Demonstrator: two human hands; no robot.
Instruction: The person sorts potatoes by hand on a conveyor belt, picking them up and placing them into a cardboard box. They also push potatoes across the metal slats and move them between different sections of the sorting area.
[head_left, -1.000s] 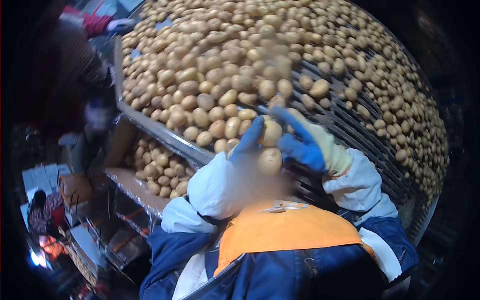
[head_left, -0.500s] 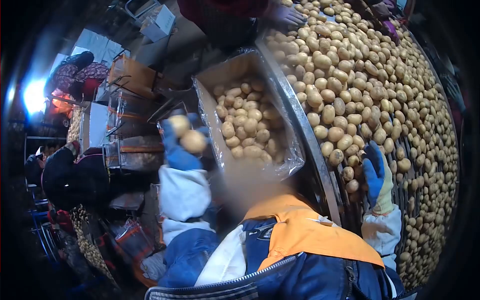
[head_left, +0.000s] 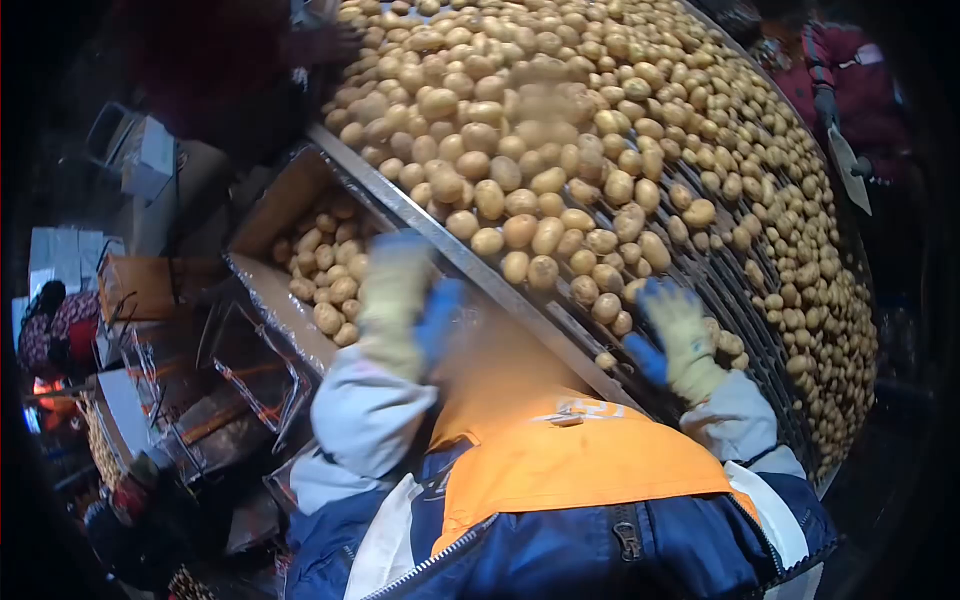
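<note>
Many potatoes (head_left: 520, 231) lie on a slatted table with a metal edge rail (head_left: 440, 243). My left hand (head_left: 405, 300), in a yellow and blue glove, is blurred over the near side of a cardboard box (head_left: 285, 300) with a plastic liner. Several potatoes (head_left: 325, 262) lie in that box. The left fingertips are smeared, and whether they hold anything cannot be made out. My right hand (head_left: 675, 335), gloved alike, has its fingers spread at the near edge of the potato pile, over the slats, with nothing seen in it.
A co-worker in dark red (head_left: 215, 60) stands at the upper left, a hand near the pile. Another person (head_left: 855, 90) is across the table at the upper right. Racks (head_left: 250, 370), a white box (head_left: 150, 160) and more people (head_left: 65, 325) are at the left.
The view has turned, so the box and table appear further left. My left hand has moved from left of the box to its near side; the two potatoes it held are no longer visible there.
</note>
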